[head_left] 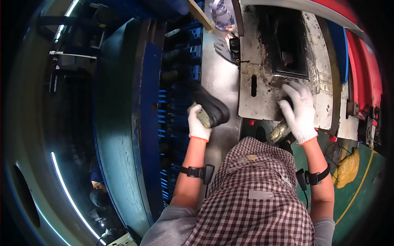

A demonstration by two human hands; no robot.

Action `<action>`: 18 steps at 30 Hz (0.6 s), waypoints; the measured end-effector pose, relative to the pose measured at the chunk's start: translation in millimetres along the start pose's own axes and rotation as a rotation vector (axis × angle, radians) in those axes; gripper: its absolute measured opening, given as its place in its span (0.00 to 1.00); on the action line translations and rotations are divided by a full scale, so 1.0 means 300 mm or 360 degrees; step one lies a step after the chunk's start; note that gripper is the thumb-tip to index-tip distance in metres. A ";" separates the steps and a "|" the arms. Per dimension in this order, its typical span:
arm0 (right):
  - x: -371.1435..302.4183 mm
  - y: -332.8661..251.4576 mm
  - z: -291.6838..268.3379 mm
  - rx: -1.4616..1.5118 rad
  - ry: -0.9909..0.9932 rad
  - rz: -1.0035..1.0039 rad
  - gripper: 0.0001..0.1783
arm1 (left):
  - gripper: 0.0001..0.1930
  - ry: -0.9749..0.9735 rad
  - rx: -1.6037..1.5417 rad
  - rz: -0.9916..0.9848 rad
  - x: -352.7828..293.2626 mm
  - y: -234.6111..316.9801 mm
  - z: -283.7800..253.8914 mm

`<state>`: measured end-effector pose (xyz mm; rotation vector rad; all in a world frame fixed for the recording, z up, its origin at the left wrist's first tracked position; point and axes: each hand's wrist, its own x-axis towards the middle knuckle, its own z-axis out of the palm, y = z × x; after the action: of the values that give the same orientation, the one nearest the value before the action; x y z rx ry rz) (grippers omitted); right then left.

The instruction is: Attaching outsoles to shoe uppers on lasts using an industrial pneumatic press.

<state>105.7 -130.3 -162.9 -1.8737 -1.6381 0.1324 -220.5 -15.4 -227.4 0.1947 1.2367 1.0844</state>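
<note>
My left hand (198, 122), in a white knit glove, is closed on a dark shoe (213, 107) held in front of the blue machine. The shoe is black and rounded, with an olive-green part by my fingers; motion blurs its far end. My right hand (300, 110), gloved the same way, hovers at the near edge of a worn, stained metal bench (258, 104). Its fingers are apart and hold nothing. Just beyond its fingertips lies a black recessed plate (295, 67) with a small dark block (287, 57). A tape-wrapped bar (280, 131) sticks out below this hand.
On my left stands a big blue machine (147, 102) with dark slots. A steel ledge (221, 78) carries grey work gloves (225, 49) and a clear plastic jug (221, 14). Red machine parts (365, 69) rise at right, above a yellow bag (347, 168). Another person (98, 192) shows far left.
</note>
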 end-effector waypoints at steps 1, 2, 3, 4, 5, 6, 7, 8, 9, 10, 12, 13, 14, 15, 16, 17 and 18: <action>-0.028 0.036 0.015 -0.0104 0.0021 0.0063 0.22 | 0.15 0.0185 0.0140 0.0066 0.087 -0.002 -0.073; -0.038 0.051 0.020 -0.0367 0.0010 0.0007 0.18 | 0.13 0.0266 0.0152 0.0106 0.170 -0.001 -0.159; -0.039 0.050 0.023 -0.0366 -0.0005 0.0008 0.18 | 0.12 0.0346 0.0163 0.0148 0.252 0.006 -0.250; -0.035 0.046 0.025 -0.0288 -0.0032 -0.0013 0.16 | 0.12 0.0401 0.0194 0.0147 0.337 0.029 -0.356; -0.035 0.045 0.025 -0.0217 -0.0059 -0.0025 0.14 | 0.12 0.0450 0.0230 0.0138 0.398 0.056 -0.425; -0.032 0.033 0.025 -0.0254 -0.0004 -0.0003 0.11 | 0.12 0.0621 0.0341 0.0224 0.428 0.074 -0.409; -0.031 0.033 0.025 -0.0258 -0.0011 0.0003 0.11 | 0.11 0.0708 0.0458 0.0294 0.466 0.115 -0.449; -0.035 0.041 0.027 -0.0276 -0.0019 0.0022 0.11 | 0.09 0.0631 0.0570 0.0304 0.493 0.157 -0.464; -0.041 0.044 0.026 -0.0291 -0.0031 0.0039 0.11 | 0.09 0.0642 0.0663 0.0351 0.523 0.196 -0.476; -0.045 0.048 0.027 -0.0313 -0.0042 0.0059 0.11 | 0.08 0.0704 0.0662 0.0394 0.549 0.216 -0.456; -0.043 0.044 0.029 -0.0345 -0.0004 0.0040 0.11 | 0.07 0.0781 0.0657 0.0437 0.611 0.262 -0.507; -0.032 0.033 0.026 -0.0308 -0.0012 0.0014 0.11 | 0.19 0.0793 0.0904 0.0557 0.644 0.297 -0.626; -0.026 0.030 0.023 -0.0285 -0.0004 -0.0019 0.11 | 0.31 0.0780 0.1161 0.0657 0.664 0.305 -0.689; -0.030 0.033 0.024 -0.0293 0.0000 -0.0026 0.11 | 0.31 0.0765 0.1170 0.0635 0.674 0.286 -0.683; -0.032 0.034 0.025 -0.0303 -0.0010 -0.0014 0.11 | 0.40 0.0853 0.1160 0.0457 0.672 0.275 -0.684; -0.032 0.034 0.027 -0.0278 -0.0021 0.0018 0.11 | 0.50 0.0947 0.1145 0.0282 0.661 0.272 -0.692; -0.046 0.053 0.038 -0.0320 -0.0037 0.0098 0.11 | 0.46 0.0982 0.1315 0.0380 0.629 0.193 -0.530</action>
<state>110.9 -138.9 -184.7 -2.0812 -1.6617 0.0157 -397.7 90.0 -374.9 0.6840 2.2309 0.7894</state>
